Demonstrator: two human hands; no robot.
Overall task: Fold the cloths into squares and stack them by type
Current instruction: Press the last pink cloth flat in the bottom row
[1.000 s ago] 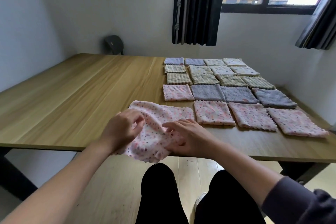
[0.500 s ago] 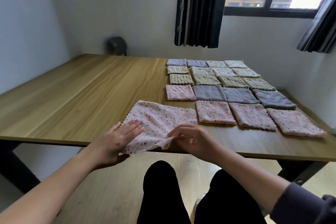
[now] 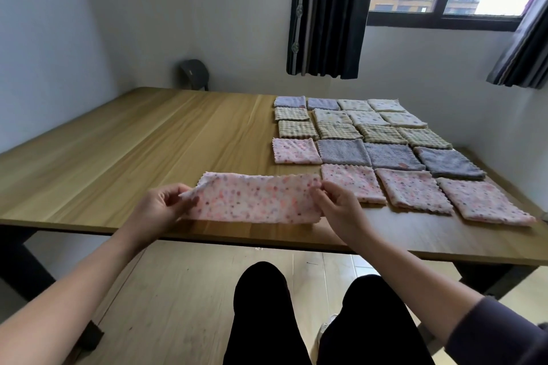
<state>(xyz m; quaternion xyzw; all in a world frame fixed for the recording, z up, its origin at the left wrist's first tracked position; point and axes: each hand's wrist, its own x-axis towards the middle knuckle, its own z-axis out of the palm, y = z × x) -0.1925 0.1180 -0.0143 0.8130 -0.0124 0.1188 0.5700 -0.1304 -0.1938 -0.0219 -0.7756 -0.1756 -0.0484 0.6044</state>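
A pink dotted cloth (image 3: 255,198) lies near the table's front edge, folded in half into a long strip. My left hand (image 3: 161,210) pinches its left end, and my right hand (image 3: 338,210) pinches its right end. To the right, folded squares lie in rows: three pink dotted squares (image 3: 413,191) in the front row, one more pink square (image 3: 295,151) behind, grey squares (image 3: 391,155), checked beige squares (image 3: 338,130), and pale dotted and lilac squares (image 3: 353,105) at the back.
The wooden table (image 3: 124,151) has bare surface on its left half. A dark chair back (image 3: 194,74) stands behind the far edge. A wall runs close along the table's right side. My legs (image 3: 261,320) are under the front edge.
The pink cloth was spread open with its near edge hanging over the table; now that edge is folded up over the far half and both hands hold the strip's ends.
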